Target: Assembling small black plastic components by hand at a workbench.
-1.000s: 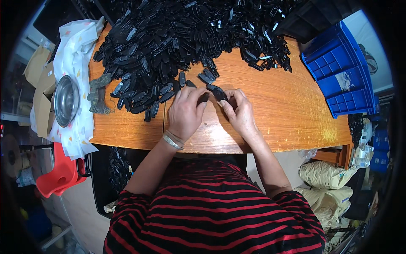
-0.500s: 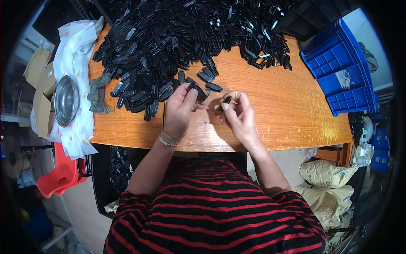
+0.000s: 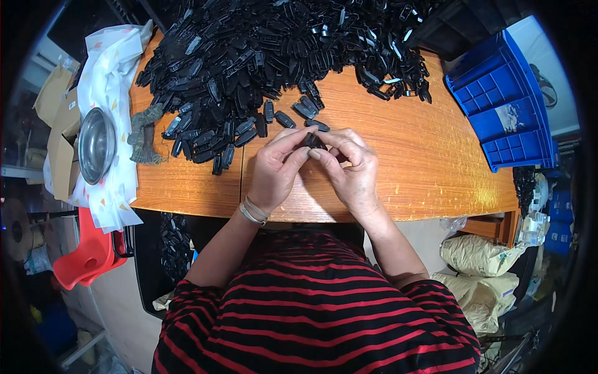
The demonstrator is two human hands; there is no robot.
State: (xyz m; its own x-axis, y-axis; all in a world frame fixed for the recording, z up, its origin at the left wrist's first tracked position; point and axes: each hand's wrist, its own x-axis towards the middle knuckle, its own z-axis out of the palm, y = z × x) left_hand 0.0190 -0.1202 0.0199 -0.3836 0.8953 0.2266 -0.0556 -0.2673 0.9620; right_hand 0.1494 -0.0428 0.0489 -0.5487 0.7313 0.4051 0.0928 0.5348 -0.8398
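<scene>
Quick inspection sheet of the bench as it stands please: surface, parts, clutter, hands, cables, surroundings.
Surface: wooden table, bare at the near right.
Job's things: small black plastic part pinched between both hands; big pile of black plastic parts behind.
Clutter: steel bowl on white cloth; grey-green gloves.
Grippers: left hand and right hand meet on the part.
Cables: nothing seen.
Surroundings: blue bin, red chair, sacks.

One head-worn fisheye view looks steeply down, close over the wooden table (image 3: 398, 156); its edges bend toward the rim.
</scene>
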